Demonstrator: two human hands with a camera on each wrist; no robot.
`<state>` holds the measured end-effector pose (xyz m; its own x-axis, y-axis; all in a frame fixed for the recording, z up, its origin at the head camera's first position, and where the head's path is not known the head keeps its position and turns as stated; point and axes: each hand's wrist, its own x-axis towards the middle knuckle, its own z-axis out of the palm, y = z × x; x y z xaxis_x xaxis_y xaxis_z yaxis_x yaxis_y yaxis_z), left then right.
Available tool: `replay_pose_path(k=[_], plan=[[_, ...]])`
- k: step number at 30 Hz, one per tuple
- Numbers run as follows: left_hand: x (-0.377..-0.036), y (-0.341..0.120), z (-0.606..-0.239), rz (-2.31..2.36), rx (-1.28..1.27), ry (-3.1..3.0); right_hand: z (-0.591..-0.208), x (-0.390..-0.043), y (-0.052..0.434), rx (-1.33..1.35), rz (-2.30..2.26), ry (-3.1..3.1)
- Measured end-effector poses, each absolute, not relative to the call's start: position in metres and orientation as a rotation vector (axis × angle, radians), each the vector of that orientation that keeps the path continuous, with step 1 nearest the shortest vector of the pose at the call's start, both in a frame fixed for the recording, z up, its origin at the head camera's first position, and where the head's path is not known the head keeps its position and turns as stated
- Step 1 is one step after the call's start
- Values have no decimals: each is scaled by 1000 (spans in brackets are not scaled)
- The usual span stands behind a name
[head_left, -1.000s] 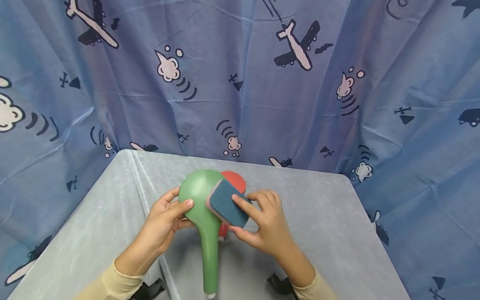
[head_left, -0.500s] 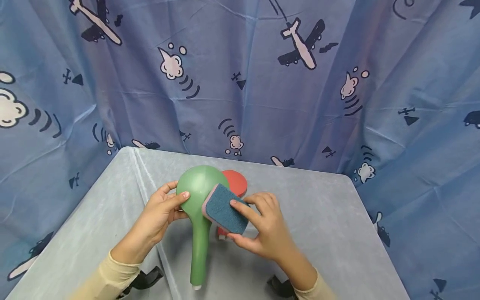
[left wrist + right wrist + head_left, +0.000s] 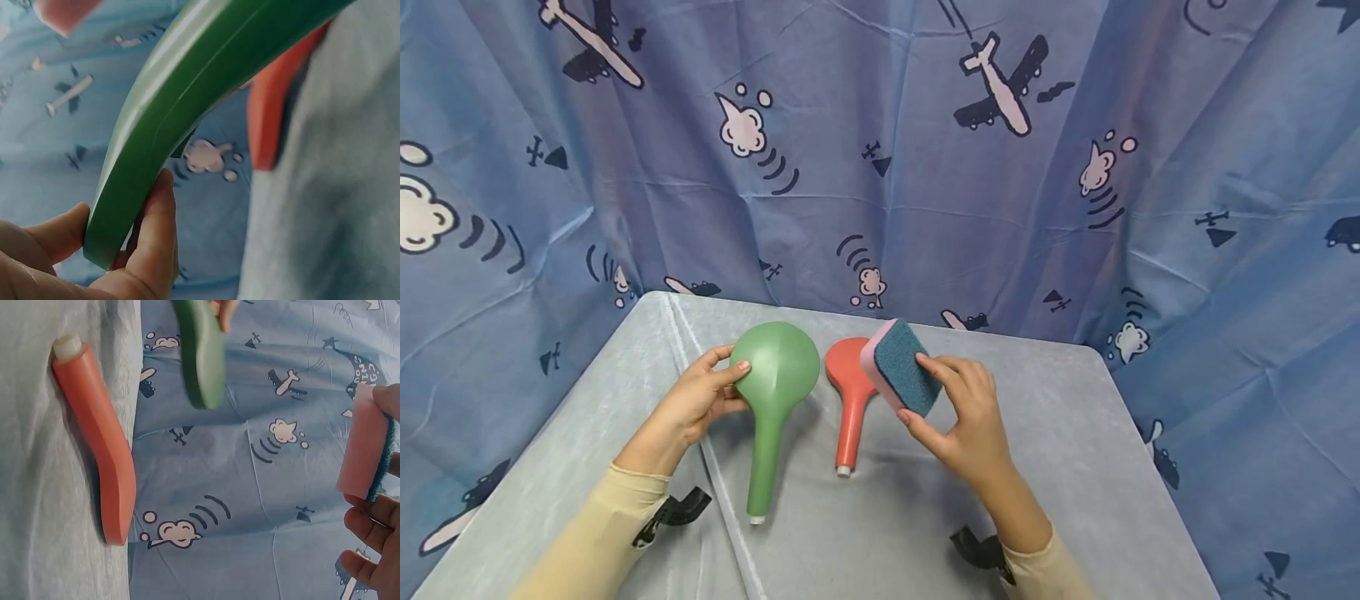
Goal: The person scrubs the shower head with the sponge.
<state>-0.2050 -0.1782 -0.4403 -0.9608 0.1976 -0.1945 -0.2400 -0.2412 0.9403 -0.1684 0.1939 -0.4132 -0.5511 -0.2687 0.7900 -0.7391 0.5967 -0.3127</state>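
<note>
Green paddle [image 3: 775, 375] sits furthest left of the bunch, and our left hand [image 3: 696, 400] has it by the round head, thumb over the front face and fingers curled behind the rim. You can see that pinch up close in the left wrist view, where the fingers [image 3: 150, 250] wrap the green edge [image 3: 162, 125]. Its head is lifted and the handle runs down toward us, with the white tip near the desk [image 3: 1075, 433]; can't tell if it actually touches.

Just to the right of it, the red paddle [image 3: 850, 392] lies flat on the desk with nobody holding it, head pointing away, white-capped handle toward us. In the right wrist view it's [image 3: 100, 462] stretched out along the grey cloth, with the green one [image 3: 203, 356] hanging apart from it.

Further right, our right hand [image 3: 962, 417] is clamped on the sponge [image 3: 901, 367], blue scrub side facing us, pink layer along the back edge. It's held up in the air, just over the red head and well clear of the green paddle. The wrist view shows the pink side [image 3: 362, 450].

Behind it all hangs the blue curtain [image 3: 1075, 125] with planes and clouds.
</note>
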Motion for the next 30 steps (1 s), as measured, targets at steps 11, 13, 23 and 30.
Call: replay_pose_path(k=[11, 13, 23, 30], plan=[[-235, -192, -475, 2251, -152, 1682, -419, -179, 198, 736, 853, -2257], [-240, -191, -480, 2230, -195, 1691, -423, -180, 197, 727, 838, -2288], [-255, -181, -498, 2122, -293, 1745, -433, -183, 203, 702, 796, -2347], [-259, -181, -502, 2084, -296, 1810, -431, -184, 206, 709, 783, -2338]])
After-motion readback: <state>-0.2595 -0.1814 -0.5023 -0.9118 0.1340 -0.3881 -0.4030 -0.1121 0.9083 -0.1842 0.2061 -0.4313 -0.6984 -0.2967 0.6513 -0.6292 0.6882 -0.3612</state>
